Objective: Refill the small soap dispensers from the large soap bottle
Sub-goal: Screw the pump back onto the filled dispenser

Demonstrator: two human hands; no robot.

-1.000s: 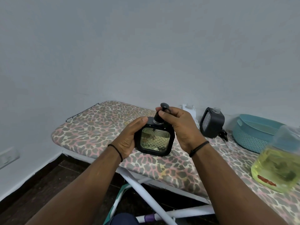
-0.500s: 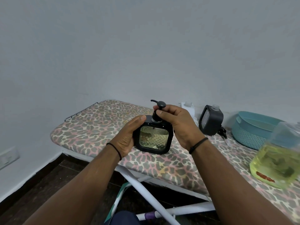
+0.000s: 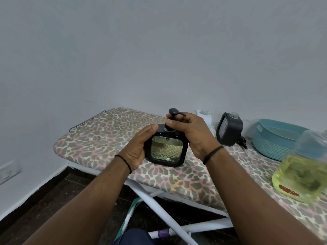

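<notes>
A small black square soap dispenser [image 3: 166, 149] with a clear patterned window stands on the leopard-print ironing board [image 3: 99, 140]. My left hand [image 3: 138, 149] grips its left side. My right hand [image 3: 191, 131] curls round the black pump head [image 3: 174, 112] and its collar at the top. A second black dispenser [image 3: 229, 129] without its pump stands farther back to the right. The large clear bottle of yellow soap [image 3: 302, 175] stands at the right edge, blurred.
A teal plastic basket [image 3: 272, 138] sits at the back right against the wall. A white object [image 3: 203, 114] shows behind my right hand. The board's white legs [image 3: 159, 206] cross below over dark floor. A wall socket [image 3: 8, 171] is at the far left.
The pump nozzle has turned from pointing left to pointing right under my right hand. The dispenser stays in place in my left hand.
</notes>
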